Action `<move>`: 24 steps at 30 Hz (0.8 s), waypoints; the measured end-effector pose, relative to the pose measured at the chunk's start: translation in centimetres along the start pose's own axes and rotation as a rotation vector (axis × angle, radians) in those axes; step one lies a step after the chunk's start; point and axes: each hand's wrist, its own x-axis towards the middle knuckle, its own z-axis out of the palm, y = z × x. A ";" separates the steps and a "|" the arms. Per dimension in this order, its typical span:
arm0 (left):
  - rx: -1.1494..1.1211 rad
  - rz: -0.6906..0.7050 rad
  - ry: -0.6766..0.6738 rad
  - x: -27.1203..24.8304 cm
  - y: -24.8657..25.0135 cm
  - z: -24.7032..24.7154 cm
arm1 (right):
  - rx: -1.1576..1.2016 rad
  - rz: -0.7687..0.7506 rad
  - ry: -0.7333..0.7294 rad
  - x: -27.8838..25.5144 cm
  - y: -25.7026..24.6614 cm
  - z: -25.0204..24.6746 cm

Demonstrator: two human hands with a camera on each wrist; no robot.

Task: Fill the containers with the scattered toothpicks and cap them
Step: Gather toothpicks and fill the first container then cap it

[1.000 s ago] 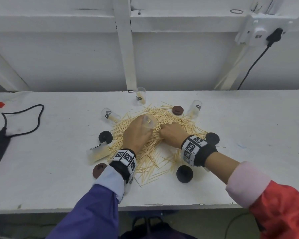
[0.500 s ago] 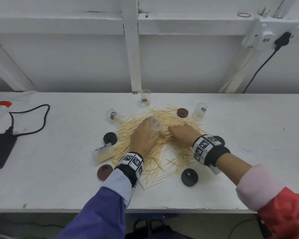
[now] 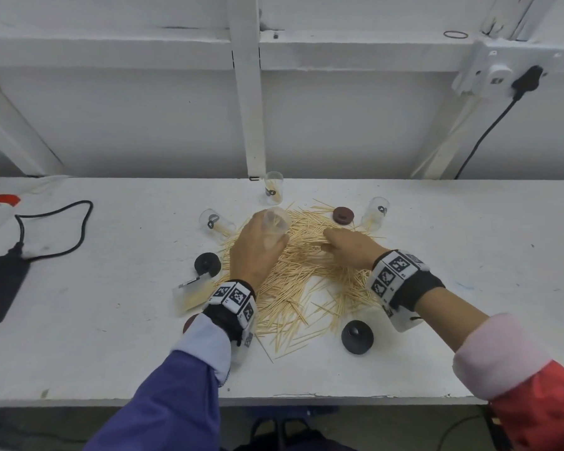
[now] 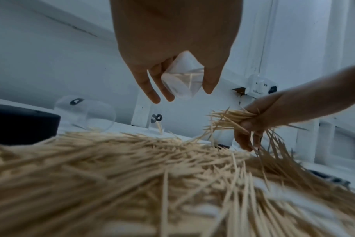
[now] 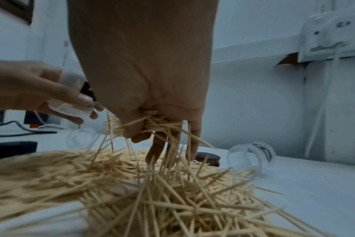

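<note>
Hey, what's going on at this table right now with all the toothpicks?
A person is refilling small clear containers from a big toothpick pile on a white table. The left hand holds an open clear container tipped over the pile, with only a few toothpicks in it. The right hand grips a bunch of toothpicks just lifted from the heap. Other containers and several round caps lie around the pile, none capped yet.

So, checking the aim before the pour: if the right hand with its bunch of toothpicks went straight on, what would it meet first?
Probably the clear plastic container held by the left hand; depth is unclear.
</note>
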 end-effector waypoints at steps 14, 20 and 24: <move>-0.014 -0.054 -0.031 0.7 -0.6 -1.4 | 0.668 -0.058 0.029 -0.2 0.5 -0.7; -0.069 -0.100 -0.139 1.5 -0.5 -1.4 | 0.759 -0.094 0.044 -0.5 0.0 -2.0; -0.175 -0.105 -0.240 1.9 0.0 -1.4 | 0.765 -0.107 0.023 -0.3 -0.1 -3.0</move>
